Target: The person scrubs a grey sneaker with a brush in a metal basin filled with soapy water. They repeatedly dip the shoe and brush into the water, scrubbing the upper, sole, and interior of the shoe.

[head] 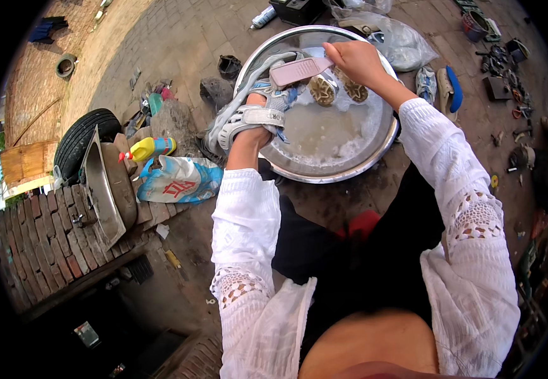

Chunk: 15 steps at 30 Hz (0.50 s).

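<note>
My left hand (256,99) is pushed under the straps of a grey-white sport sandal (255,116), holding it over the left rim of a wide metal basin (297,177). Its fingers are largely hidden by the straps. In my right hand (356,59) is the handle of a pink scrubbing brush (297,72). The brush head lies against the sandal's toe end; its bristles are out of sight. Cloudy, foamy water (328,130) fills the basin. Two brown-patterned shoe soles (322,91) show at the water's far side, partly below my right hand.
Left of the basin are a detergent bag (181,180), a yellow bottle (153,148), a metal sink (112,189) and a tyre (86,137). Clear plastic bags (404,45) lie beyond the rim. Shoes (426,85) and scattered tools (499,66) are on the paving at right.
</note>
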Each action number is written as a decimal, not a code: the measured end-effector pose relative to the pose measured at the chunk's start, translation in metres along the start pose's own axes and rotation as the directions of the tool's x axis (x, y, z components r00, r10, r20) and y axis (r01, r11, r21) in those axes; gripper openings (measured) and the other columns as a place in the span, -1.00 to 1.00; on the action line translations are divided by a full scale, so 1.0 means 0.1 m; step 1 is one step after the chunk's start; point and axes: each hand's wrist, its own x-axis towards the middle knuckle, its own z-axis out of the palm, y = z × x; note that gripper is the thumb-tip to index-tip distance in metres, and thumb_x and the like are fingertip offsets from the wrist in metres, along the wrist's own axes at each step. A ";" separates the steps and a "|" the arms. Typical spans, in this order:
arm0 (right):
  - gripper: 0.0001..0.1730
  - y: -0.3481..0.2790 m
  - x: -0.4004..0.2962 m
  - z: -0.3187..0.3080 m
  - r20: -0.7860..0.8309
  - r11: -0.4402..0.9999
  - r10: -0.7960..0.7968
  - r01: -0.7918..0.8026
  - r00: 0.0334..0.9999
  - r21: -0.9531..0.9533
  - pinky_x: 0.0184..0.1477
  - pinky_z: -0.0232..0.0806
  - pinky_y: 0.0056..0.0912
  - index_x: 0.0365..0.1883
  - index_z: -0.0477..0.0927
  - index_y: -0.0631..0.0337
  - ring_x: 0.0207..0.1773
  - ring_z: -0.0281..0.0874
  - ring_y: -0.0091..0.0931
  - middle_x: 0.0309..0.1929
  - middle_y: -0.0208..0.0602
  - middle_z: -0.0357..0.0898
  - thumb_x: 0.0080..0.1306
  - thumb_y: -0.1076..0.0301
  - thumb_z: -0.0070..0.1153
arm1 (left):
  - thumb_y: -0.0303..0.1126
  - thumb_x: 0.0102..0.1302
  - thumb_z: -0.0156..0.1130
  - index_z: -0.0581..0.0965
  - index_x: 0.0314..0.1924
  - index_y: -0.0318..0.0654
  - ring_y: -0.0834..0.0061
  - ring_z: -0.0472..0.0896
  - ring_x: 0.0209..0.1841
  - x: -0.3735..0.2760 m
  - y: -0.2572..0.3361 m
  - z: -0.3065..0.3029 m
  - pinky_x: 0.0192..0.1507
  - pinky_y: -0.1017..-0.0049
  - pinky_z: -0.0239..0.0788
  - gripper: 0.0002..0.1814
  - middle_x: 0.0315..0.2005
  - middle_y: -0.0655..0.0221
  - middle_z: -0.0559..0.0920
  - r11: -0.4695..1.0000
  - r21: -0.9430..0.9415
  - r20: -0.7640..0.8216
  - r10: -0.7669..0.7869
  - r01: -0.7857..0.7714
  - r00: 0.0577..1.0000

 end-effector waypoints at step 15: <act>-0.43 -0.18 0.08 0.17 -0.054 0.985 -0.175 0.175 0.983 0.002 -0.46 0.34 -0.14 -0.62 0.62 0.09 -0.54 0.53 -0.18 -0.64 -0.20 0.54 0.44 -0.04 -0.18 | -0.41 0.36 0.08 0.50 0.04 -0.34 0.49 0.59 -0.27 -0.14 -0.12 -0.18 -0.22 0.47 0.46 -0.71 -0.20 0.35 0.61 0.920 -0.373 -0.035 -0.142 0.118 0.989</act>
